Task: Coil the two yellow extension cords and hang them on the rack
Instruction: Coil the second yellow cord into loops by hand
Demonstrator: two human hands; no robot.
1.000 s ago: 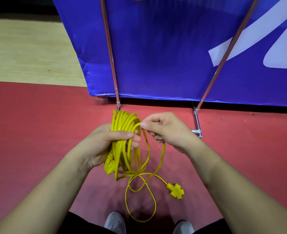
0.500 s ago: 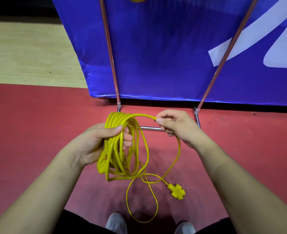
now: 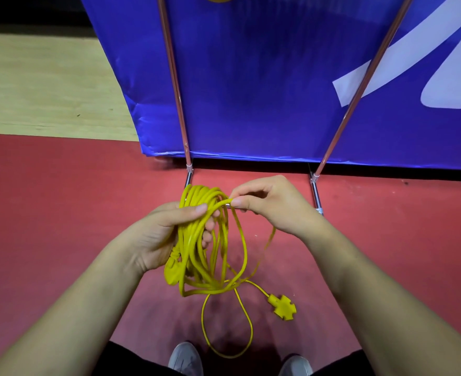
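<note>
Swung back in since 0.5 s ago, right hand (image 3: 267,206) now pinches one strand of yellow extension cord (image 3: 190,248) btwn thumb & forefinger, just right of left hand (image 3: 158,237), whose fingers curl round the bundled loops. Blue banner (image 3: 251,77) & rack poles (image 3: 177,99) stand behind at the red floor's (image 3: 47,213) far edge; the loops hang upright, long axis vertical, above the floor's near edge. Slack tail & socket end (image 3: 282,308) trail below right, so next loop likely feeds leftward into the nearer left hand.
</note>
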